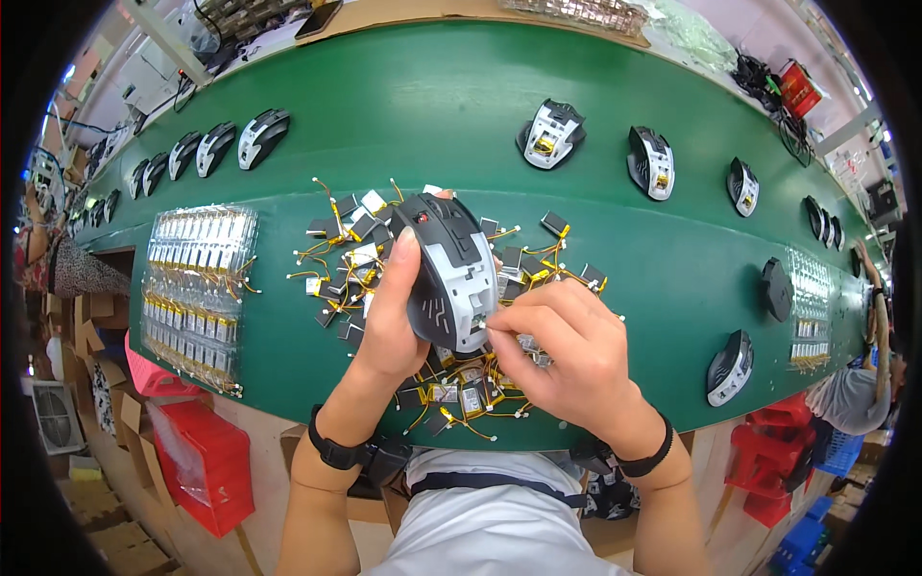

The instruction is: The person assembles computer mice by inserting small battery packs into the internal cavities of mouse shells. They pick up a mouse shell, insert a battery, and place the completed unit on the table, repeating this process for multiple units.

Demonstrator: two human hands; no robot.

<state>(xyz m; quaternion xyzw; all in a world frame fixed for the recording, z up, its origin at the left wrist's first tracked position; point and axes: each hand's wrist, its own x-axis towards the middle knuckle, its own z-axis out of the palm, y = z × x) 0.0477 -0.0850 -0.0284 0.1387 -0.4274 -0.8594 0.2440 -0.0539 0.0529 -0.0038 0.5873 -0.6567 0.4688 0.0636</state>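
Observation:
My left hand (389, 331) grips a black and grey computer mouse (459, 264), tilted above the table, with the thumb along its left side. A small opening shows near the mouse's lower end. At that opening, the thumb and forefinger of my right hand (573, 355) are pinched together. Whatever lies between those fingertips is too small to make out. Beneath and around both hands spreads a loose heap of small battery packs (470, 399) with thin wires and white plugs. The mouse and my hands hide part of the heap.
Clear plastic trays of battery packs (197, 288) lie at the left, another tray (810, 298) at the right. Several mice (552, 134) stand along the green table (413, 106), one mouse (730, 368) near the right front edge. Red stools (206, 461) flank me. A co-worker (855, 394) sits far right.

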